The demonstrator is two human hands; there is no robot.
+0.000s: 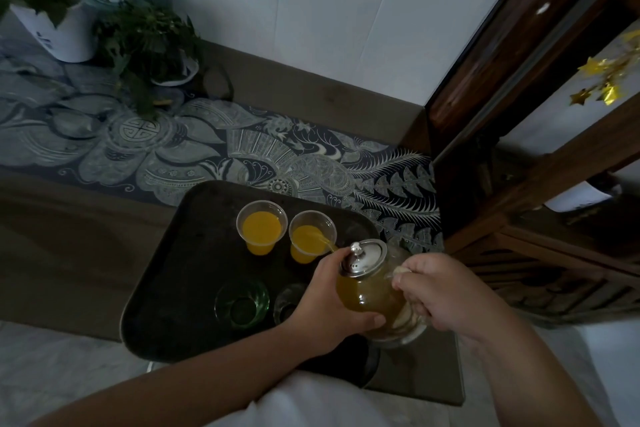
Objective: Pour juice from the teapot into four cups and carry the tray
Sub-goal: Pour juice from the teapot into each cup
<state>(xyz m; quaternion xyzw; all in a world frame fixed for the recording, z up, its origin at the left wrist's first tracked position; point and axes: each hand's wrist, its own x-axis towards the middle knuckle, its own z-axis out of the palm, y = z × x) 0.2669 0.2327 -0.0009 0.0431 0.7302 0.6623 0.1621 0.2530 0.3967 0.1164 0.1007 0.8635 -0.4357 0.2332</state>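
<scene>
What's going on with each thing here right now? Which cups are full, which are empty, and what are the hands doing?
Far left cup: holds orange juice.
Far right cup: partly filled, juice streaming in.
Green glass: empty.
Clear glass: looks empty, partly hidden.
Teapot: tilted toward the cups, pouring, lid on.
Left hand: supports the teapot's body.
Right hand: grips the teapot's handle.
Tray: resting flat, not lifted.
</scene>
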